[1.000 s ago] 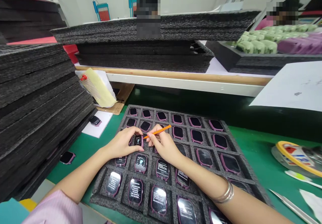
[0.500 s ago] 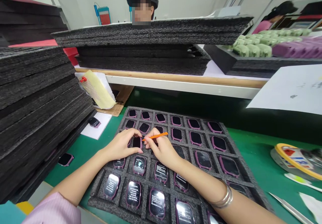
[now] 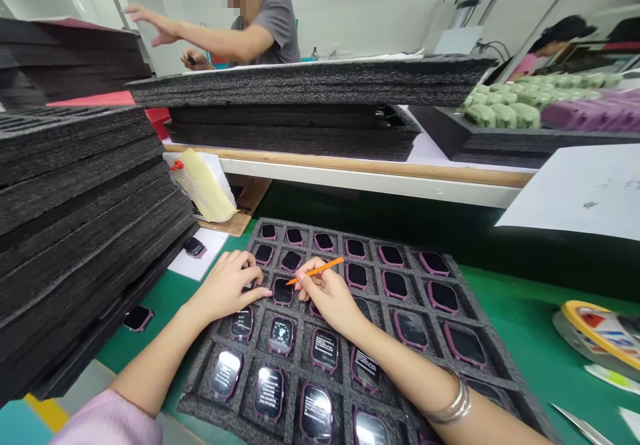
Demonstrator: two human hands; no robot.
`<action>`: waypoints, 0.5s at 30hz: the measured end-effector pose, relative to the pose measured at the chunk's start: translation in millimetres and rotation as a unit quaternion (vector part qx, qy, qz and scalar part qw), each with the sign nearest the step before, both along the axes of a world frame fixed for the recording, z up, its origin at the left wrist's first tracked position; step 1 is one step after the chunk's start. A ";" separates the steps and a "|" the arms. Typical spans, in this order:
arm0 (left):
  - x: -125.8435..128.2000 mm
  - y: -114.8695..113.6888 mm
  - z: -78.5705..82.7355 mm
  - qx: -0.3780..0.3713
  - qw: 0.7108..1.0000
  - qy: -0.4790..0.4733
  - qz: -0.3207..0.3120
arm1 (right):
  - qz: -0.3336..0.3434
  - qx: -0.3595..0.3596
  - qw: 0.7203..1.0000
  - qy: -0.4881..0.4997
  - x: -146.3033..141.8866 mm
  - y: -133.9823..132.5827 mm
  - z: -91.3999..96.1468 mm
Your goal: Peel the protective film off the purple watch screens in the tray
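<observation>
My left hand (image 3: 225, 288) rests palm down on the dark grey foam tray (image 3: 300, 226), its fingertips over a pocket left of a pink-rimmed smartwatch (image 3: 283, 292). Any watch under those fingers is mostly hidden. My right hand (image 3: 327, 302) pinches a thin orange stick (image 3: 317, 270), whose tip points left, close to that watch's upper right edge. Several more watches fill the tray's pockets in rows. Those nearest me carry printed film (image 3: 325, 350), and one screen (image 3: 281, 335) shows a light pattern.
Tall stacks of dark foam trays (image 3: 75, 185) stand at my left, with another stack (image 3: 310, 82) beyond the tray. A loose watch (image 3: 137, 318) lies on the green mat (image 3: 520, 312). A co-worker (image 3: 265, 32) reaches out across the bench.
My left hand has slid left, uncovering the watch it was beside. The stick has swung slightly. The co-worker now shows more fully, arm stretched out, and the whole view has shifted downward.
</observation>
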State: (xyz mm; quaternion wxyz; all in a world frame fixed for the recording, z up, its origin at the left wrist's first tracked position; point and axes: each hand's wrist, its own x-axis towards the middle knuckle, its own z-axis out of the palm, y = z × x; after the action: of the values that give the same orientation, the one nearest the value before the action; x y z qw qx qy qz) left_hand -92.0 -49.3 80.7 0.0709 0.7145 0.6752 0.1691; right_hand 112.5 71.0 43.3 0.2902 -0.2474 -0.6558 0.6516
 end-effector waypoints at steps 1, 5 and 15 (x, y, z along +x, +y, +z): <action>-2.7 -3.7 0.3 -0.003 1.000 -0.011 -0.002 | -0.001 -0.002 1.000 0.001 0.6 -0.2 0.2; -13.0 -17.0 -0.2 -0.008 0.998 -0.064 -0.022 | -0.011 -0.007 1.000 0.008 -0.3 -1.6 2.6; -29.3 -18.7 -14.6 0.027 0.988 -0.147 -0.027 | 0.026 -0.040 0.998 0.033 -45.1 -15.9 6.1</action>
State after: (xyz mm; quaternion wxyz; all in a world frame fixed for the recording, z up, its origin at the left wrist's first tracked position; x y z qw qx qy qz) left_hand -121.3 -68.0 66.1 0.1543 0.7018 0.6328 0.2886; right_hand 67.4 55.1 49.4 0.2851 -0.2199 -0.6255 0.6922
